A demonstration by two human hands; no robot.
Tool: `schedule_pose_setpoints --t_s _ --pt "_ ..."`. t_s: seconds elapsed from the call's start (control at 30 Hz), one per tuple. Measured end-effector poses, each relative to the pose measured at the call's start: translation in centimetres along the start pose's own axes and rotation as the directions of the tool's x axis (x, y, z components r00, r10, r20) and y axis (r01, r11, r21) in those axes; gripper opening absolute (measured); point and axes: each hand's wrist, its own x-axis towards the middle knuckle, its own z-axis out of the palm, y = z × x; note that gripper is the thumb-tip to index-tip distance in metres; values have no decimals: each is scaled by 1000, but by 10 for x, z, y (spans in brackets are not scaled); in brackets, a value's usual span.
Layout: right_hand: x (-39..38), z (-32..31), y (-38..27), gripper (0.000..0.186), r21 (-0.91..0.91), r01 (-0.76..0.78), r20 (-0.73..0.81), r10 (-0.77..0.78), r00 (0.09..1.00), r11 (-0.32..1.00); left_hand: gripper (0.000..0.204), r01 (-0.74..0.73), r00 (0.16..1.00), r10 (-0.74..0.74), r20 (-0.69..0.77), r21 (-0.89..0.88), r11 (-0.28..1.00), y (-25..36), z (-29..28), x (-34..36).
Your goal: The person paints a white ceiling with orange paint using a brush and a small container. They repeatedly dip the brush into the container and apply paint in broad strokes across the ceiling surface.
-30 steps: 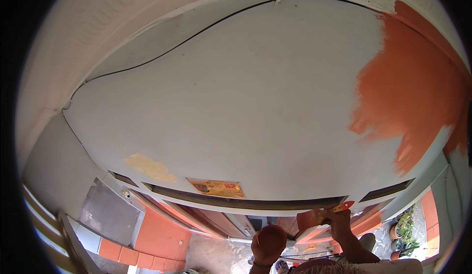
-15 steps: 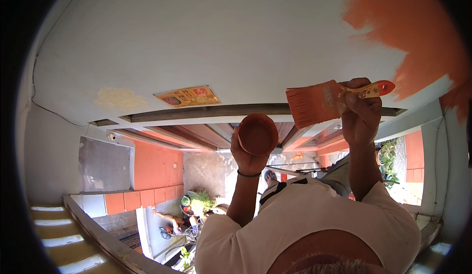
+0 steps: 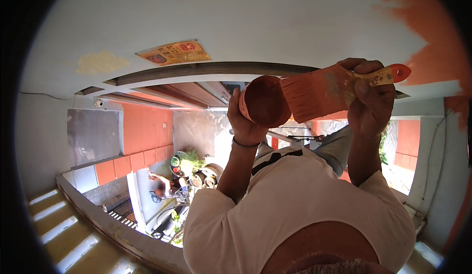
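The left hand [image 3: 250, 129] is curled around the lower left side of a round, orange-red, paint-smeared cup [image 3: 271, 83], held up with its mouth facing the camera. Its inner wall and bottom are coated in deep orange-red paint; how much liquid lies in it I cannot tell. A dark band [image 3: 246, 144] circles the left wrist.

The right hand [image 3: 371, 92] grips a broad flat paintbrush [image 3: 319, 94] where its yellow-and-red handle meets the paint-caked ferrule, thumb on the near face. The orange-soaked bristles point left, at the cup's right rim; whether they touch it is unclear.

Below the arms is the person's pale shirt [image 3: 295, 190]. Beyond the hands rises a light grey wall [image 3: 275, 23], with ragged-edged orange paint [image 3: 435, 43] at right and a yellow rectangular plate [image 3: 174, 53] at left.

Farther down, at lower left, round pots [image 3: 209, 181] stand by a leafy green plant [image 3: 191, 162], their contents too small to make out, near another person [image 3: 160, 189].
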Motion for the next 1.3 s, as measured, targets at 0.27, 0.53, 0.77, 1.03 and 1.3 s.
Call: schedule_pose_setpoints --t_s 0.27,0.53,0.77,1.03,1.3 --pt "-6 9 -6 26 -121 -89 -44 84 996 989 66 51 993 -51 105 5 999 3 -5 0" --pt "-3 25 4 19 -250 -115 -25 113 993 961 65 6 999 -10 39 111 994 3 2 1" --pt "-11 19 22 28 -48 -153 -75 149 986 987 60 17 994 -7 106 -91 996 6 6 -1" --pt "-29 34 30 26 -83 -233 -136 220 966 969 60 1 1000 0 27 -47 999 6 2 1" --pt "-28 30 15 28 -705 215 215 -85 973 676 60 -42 999 42 -6 3 999 3 -5 3"
